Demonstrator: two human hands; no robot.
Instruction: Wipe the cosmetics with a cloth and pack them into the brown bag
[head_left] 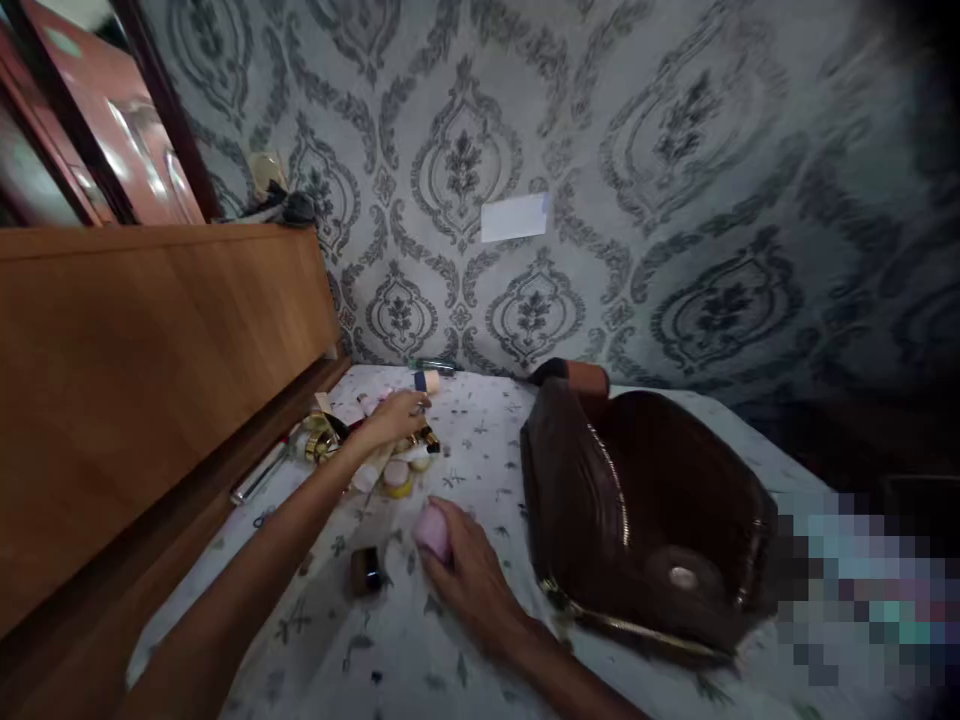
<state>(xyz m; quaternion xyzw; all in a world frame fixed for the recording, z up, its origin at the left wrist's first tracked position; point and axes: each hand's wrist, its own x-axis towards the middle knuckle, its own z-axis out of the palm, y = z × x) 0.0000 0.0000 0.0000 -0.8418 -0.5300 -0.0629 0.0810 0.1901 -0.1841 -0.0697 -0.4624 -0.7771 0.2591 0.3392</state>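
Note:
My left hand [396, 416] reaches over a cluster of small cosmetics on the patterned white cloth. Its fingers look apart, with nothing visibly held, though their undersides are hidden. Just behind it lies a small cream container with a dark blue band [426, 382]. In front of it are a pale-lidded yellow jar [397, 478] and a white tube [415, 454]. My right hand [471, 570] is closed round a rounded pinkish-purple item [433, 532], blurred, its exact kind unclear. Left of that hand sits a small dark brown, glossy container [366, 571].
A dark brown bag [570, 500] with a gold zip gapes open at the right. A clear bottle [435, 366] lies against the patterned wall [495, 300]. Along the left runs a wooden panel [165, 340], with a silver, rod-like item [259, 475] near its base.

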